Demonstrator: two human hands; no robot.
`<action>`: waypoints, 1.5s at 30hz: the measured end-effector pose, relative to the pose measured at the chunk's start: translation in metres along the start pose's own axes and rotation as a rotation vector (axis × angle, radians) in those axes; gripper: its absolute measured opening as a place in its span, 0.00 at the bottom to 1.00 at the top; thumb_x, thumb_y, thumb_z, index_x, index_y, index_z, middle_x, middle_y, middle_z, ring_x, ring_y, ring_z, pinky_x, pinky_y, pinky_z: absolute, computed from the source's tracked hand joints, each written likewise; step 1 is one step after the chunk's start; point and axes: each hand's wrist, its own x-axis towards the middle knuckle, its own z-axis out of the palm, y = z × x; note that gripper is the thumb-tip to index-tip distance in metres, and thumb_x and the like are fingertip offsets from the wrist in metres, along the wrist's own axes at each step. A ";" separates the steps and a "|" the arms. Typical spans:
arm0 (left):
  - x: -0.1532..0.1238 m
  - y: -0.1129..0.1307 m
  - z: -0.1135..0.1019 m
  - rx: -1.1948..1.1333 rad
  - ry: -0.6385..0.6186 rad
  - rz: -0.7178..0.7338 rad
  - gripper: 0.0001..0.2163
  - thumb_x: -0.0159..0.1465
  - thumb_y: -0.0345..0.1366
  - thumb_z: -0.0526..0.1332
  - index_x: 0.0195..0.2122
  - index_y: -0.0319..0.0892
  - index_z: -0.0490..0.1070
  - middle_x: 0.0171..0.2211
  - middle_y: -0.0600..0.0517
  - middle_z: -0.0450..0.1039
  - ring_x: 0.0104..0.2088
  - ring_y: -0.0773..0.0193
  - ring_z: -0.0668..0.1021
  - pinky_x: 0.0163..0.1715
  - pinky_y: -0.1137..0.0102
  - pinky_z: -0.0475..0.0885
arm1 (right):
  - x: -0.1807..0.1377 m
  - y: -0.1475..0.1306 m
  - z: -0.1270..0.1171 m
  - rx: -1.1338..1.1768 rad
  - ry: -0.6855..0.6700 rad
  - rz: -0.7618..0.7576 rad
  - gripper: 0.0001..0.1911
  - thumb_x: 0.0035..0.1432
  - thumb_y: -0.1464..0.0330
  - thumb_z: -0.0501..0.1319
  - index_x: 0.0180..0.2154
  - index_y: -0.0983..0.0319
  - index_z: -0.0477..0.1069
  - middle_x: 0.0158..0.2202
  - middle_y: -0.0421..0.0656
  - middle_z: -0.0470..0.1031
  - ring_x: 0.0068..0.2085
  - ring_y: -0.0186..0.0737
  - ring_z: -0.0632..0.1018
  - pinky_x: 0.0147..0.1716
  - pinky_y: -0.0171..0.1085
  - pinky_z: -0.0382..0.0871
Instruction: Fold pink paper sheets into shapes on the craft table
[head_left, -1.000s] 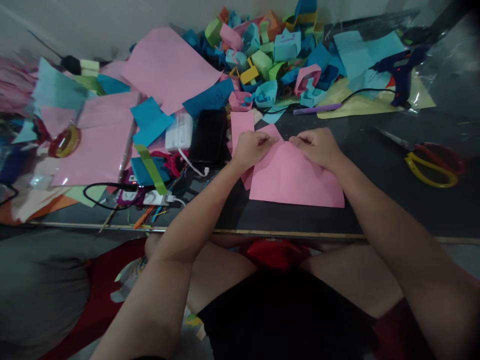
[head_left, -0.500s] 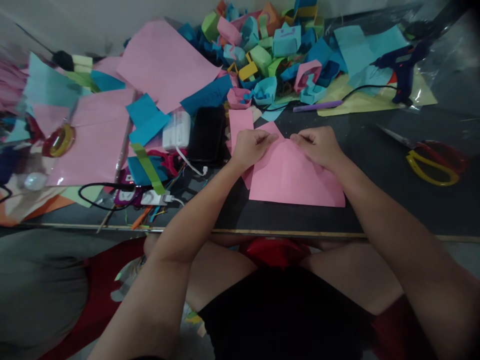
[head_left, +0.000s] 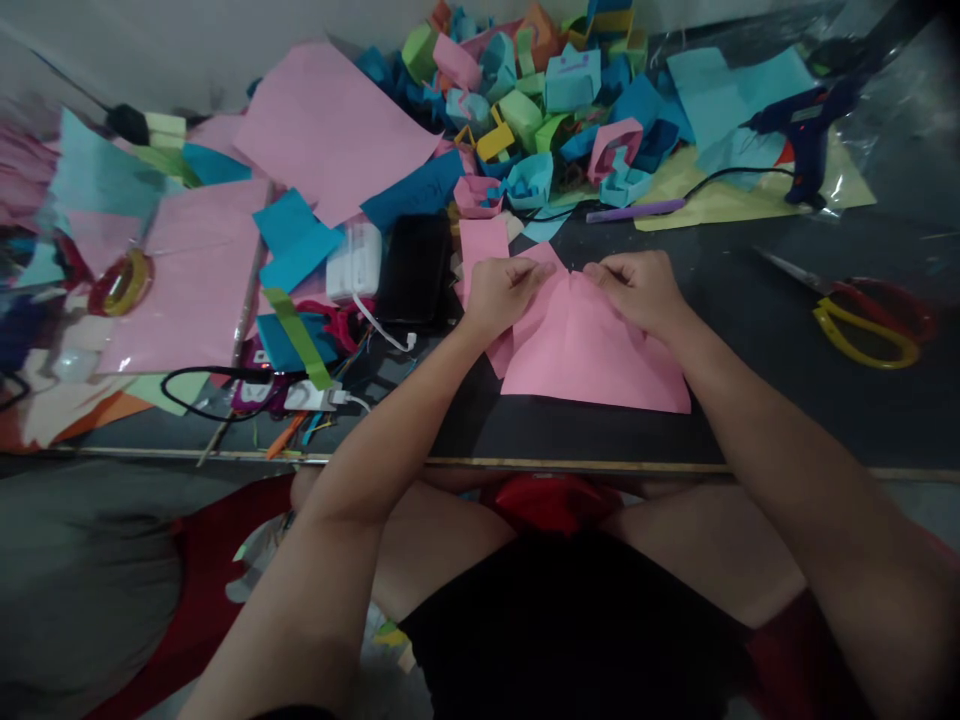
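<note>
A pink sheet of paper (head_left: 581, 355) stands bent up from the dark table, its far edge pinched between both my hands. My left hand (head_left: 504, 290) is closed on the left part of that edge, thumb against the fingers. Closed in the same way, my right hand (head_left: 637, 285) grips the edge a little to the right. Between my fingertips a small notch or tear shows at the top of the sheet. Another pink paper strip (head_left: 484, 245) lies beside and partly behind my left hand.
Scissors (head_left: 862, 335) with yellow and red handles lie at the right. A blue glue gun (head_left: 810, 150) rests behind them. Folded paper pieces (head_left: 517, 110) pile up at the back. Left of my hands are a black phone (head_left: 414, 270) and a white charger (head_left: 354, 262).
The gap at the sheet's top edge between my fingertips looks slightly wider, and the paper bends more. My hands have barely shifted.
</note>
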 end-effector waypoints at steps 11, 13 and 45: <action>0.002 -0.011 -0.002 -0.122 0.047 -0.069 0.17 0.68 0.56 0.64 0.46 0.49 0.76 0.18 0.58 0.59 0.21 0.67 0.66 0.25 0.68 0.64 | 0.004 0.006 -0.004 -0.062 -0.013 -0.035 0.33 0.63 0.41 0.57 0.18 0.57 0.58 0.17 0.37 0.54 0.24 0.35 0.61 0.30 0.42 0.56; 0.002 -0.014 0.000 -0.134 0.033 -0.085 0.17 0.68 0.55 0.64 0.47 0.49 0.75 0.19 0.58 0.60 0.22 0.66 0.67 0.26 0.68 0.65 | 0.004 0.005 -0.006 -0.049 0.006 -0.031 0.32 0.63 0.42 0.58 0.18 0.57 0.59 0.17 0.38 0.55 0.24 0.37 0.63 0.30 0.42 0.58; 0.013 -0.058 -0.011 0.061 0.331 -0.182 0.25 0.71 0.55 0.58 0.23 0.46 0.55 0.20 0.55 0.56 0.28 0.63 0.69 0.31 0.66 0.65 | 0.016 0.047 0.000 -0.066 0.302 0.207 0.32 0.66 0.38 0.52 0.27 0.57 0.68 0.28 0.51 0.76 0.42 0.58 0.81 0.36 0.46 0.67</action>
